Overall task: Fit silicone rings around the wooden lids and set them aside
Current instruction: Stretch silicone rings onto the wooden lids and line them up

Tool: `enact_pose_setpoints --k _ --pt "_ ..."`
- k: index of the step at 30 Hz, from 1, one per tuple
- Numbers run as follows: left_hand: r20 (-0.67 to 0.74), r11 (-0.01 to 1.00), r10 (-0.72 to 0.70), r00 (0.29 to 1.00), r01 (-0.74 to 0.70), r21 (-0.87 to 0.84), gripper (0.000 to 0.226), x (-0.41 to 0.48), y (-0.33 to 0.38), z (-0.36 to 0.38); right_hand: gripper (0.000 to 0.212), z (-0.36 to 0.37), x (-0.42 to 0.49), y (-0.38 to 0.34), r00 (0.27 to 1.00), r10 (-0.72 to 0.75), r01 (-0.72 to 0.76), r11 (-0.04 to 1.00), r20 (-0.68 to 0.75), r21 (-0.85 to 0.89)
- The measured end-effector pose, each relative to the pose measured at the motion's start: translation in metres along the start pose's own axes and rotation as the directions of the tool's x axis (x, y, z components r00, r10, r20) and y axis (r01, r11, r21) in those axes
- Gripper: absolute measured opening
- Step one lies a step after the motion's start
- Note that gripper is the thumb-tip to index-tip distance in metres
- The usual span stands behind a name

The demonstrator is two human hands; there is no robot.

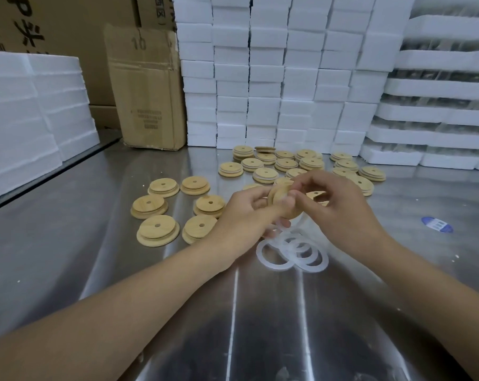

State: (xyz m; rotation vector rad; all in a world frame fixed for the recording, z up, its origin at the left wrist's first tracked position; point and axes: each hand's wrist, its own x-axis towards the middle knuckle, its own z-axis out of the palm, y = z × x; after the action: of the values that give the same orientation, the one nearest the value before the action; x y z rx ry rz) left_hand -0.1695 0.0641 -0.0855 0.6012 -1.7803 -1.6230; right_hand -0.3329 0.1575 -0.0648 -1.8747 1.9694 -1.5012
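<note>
Above the metal table my left hand [249, 213] grips a round wooden lid [281, 195] held on edge. My right hand [340, 207] pinches a translucent silicone ring at the lid's rim, and part of the ring [301, 220] hangs below the lid. A pile of loose silicone rings [290, 250] lies on the table just under my hands. To the left lie several bare wooden lids [157, 229] with centre holes. Behind my hands sit several lids with white rings [266, 174], some stacked.
The steel table [274, 325] reflects light. A wall of white foam boxes [260, 78] rises at the back, with foam trays [439, 119] at the right and foam blocks [27, 111] at the left. A cardboard box [147, 92] stands behind. A blue sticker [436, 224] lies right.
</note>
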Motion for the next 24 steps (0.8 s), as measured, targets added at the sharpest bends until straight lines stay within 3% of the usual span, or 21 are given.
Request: enact_pose_setpoints --k 5,15,24 --pt "-0.058 0.971 0.143 0.988 -0.129 0.203 0.02 0.001 -0.007 -0.004 0.006 0.005 0.0 0.0 0.999 0.009 -0.008 1.0 -0.046 0.018" --pt "0.01 0.87 0.187 0.982 -0.171 0.462 0.023 -0.004 -0.01 -0.003 0.004 0.007 0.0 0.007 0.998 0.063 -0.062 0.996 -0.007 0.068" --pt "0.009 0.856 0.193 0.981 -0.172 0.488 0.025 -0.003 -0.01 -0.004 0.006 -0.008 0.009 0.014 0.986 0.059 -0.078 0.99 0.157 0.114"
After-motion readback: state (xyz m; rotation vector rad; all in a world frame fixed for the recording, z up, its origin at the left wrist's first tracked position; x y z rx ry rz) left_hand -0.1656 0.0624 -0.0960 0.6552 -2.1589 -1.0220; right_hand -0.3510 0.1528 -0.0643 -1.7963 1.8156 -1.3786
